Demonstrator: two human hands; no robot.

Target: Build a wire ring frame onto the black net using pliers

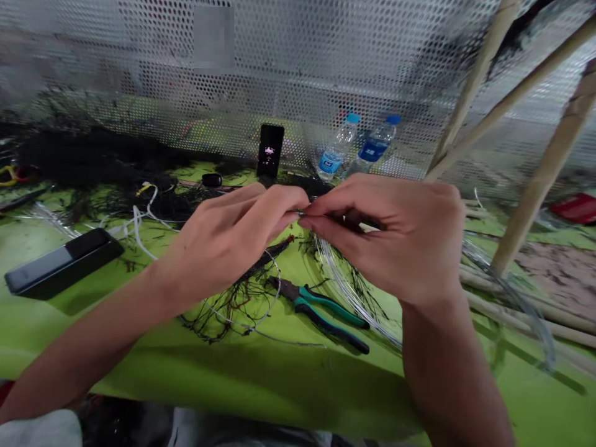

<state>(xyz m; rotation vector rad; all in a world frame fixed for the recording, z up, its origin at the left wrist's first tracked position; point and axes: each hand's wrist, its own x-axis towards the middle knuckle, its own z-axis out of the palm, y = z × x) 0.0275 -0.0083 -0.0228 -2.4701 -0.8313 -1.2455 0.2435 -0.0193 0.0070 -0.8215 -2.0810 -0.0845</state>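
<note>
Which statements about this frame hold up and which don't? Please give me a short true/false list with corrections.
1. The left hand and right hand come together at their fingertips around a thin silvery piece. True.
2. A pair of pliers lies on the green table. True.
3. The handles of the pliers are plain red. False: they are green and black.
4. Two bottles with blue caps are to the right of the black phone in the picture. True.
5. The black phone lies flat on its back. False: it is propped upright.
</note>
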